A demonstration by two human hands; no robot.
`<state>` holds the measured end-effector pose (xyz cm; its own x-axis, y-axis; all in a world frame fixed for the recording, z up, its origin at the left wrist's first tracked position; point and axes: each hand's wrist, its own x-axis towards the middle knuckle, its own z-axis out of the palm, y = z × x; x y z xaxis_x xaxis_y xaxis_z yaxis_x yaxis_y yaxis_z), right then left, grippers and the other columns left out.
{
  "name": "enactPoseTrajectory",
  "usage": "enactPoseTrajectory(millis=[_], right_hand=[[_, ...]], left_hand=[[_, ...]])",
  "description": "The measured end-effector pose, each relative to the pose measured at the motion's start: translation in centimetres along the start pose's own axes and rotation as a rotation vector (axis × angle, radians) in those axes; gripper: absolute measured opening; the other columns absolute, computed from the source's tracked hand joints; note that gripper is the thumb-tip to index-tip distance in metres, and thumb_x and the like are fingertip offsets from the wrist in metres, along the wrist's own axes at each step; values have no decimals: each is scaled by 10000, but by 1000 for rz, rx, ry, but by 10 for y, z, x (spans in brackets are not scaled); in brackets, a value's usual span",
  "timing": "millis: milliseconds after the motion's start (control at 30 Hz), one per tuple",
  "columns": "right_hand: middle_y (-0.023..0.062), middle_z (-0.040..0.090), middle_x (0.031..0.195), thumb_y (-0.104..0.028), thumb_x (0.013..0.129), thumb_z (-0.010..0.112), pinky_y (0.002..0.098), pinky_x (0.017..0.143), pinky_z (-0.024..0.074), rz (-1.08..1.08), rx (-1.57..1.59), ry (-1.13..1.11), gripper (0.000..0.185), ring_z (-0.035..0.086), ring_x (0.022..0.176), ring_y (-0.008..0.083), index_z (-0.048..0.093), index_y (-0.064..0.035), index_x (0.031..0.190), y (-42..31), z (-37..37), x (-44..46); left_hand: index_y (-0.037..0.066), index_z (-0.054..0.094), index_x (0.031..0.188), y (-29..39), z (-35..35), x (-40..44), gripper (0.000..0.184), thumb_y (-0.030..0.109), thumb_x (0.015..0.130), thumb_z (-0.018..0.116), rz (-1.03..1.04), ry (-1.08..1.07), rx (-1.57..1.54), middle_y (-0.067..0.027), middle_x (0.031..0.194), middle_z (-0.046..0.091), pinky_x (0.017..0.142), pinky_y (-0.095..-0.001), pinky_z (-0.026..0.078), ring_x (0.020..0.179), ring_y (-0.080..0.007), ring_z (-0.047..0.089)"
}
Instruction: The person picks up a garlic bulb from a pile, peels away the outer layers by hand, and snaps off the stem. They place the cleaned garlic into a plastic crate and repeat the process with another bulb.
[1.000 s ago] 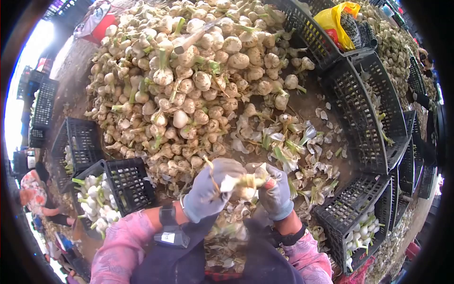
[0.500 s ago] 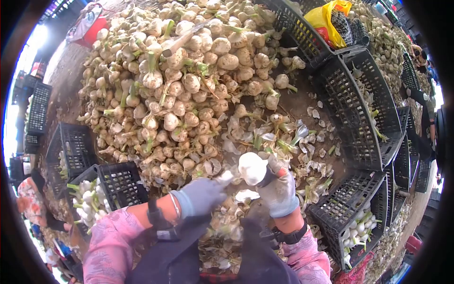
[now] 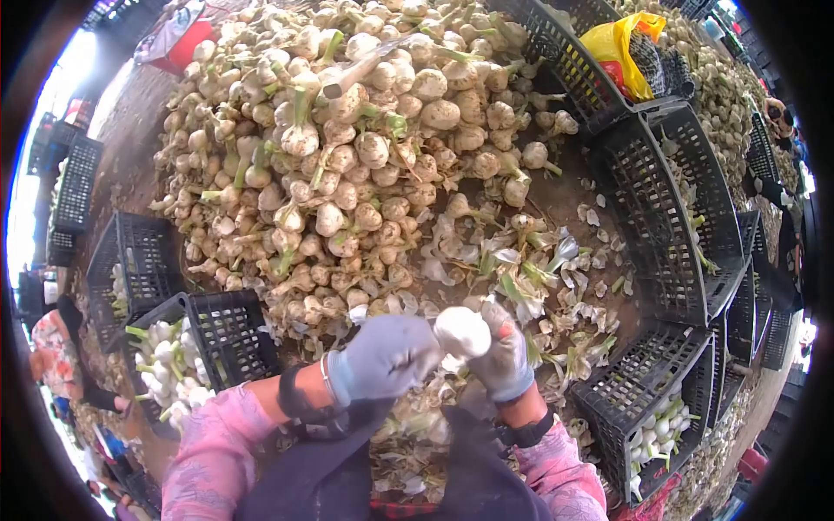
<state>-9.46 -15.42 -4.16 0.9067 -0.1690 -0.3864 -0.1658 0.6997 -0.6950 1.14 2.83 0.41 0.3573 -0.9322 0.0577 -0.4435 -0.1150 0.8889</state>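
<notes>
A clean white garlic bulb (image 3: 462,333) is in front of my body, with my right hand (image 3: 506,352) closed around its right side. My left hand (image 3: 387,356), in the same kind of grey glove, is curled up against the bulb's left side. What its fingers pinch, if anything, is hidden. Beyond both hands rises a large heap of unpeeled garlic (image 3: 347,208), brownish with soil and with some green stems. Loose garlic skins (image 3: 408,438) lie below the hands and to the right.
A black crate (image 3: 230,339) beside white garlic is at left; another crate (image 3: 643,382) holding cleaned bulbs stands at right. Tall crates (image 3: 660,208) line the right side. A yellow bag (image 3: 621,52) sits far right, a red bucket (image 3: 182,48) far left. Someone in a floral sleeve (image 3: 56,347) is at left.
My left hand has moved right and closed in on the bulb, its fingers now curled. The bulb and my right hand sit slightly lower in view.
</notes>
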Motion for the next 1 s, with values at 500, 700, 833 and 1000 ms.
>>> enactPoseTrajectory(millis=[500, 700, 833, 1000], right_hand=[[94, 607, 1178, -163, 869, 632, 388, 837, 504, -499, -1448, -325, 437, 617, 1002, 266, 577, -187, 1301, 44, 25, 67], [130, 596, 1096, -131, 782, 649, 457, 871, 491, -380, -1990, -300, 496, 601, 1004, 349, 586, -226, 1265, 119, 1, 127], [174, 591, 1170, -88, 806, 626, 461, 916, 485, -124, -1723, -184, 510, 604, 1044, 357, 564, -224, 1294, 81, 1, 109], [113, 562, 1304, -347, 931, 624, 423, 992, 475, 130, -28, -52, 660, 582, 1159, 253, 351, -29, 1441, 55, -4, 53]], left_hand=[[47, 555, 1195, 3, -81, -121, 333, 211, 914, 623, -558, 906, -439, -120, 1081, 657, 737, -306, 576, 920, -214, 673], [0, 595, 1082, 24, -144, -259, 211, 82, 890, 619, -795, 850, 1275, -88, 1080, 626, 892, -325, 481, 1025, -164, 583], [-11, 642, 1029, 35, -129, -210, 181, 114, 926, 561, -818, 1026, 558, -106, 1041, 653, 861, -315, 499, 942, -201, 625], [-2, 630, 1132, 2, -66, -82, 449, 370, 886, 674, -412, 435, 284, -160, 1210, 627, 882, -361, 527, 1051, -269, 627]])
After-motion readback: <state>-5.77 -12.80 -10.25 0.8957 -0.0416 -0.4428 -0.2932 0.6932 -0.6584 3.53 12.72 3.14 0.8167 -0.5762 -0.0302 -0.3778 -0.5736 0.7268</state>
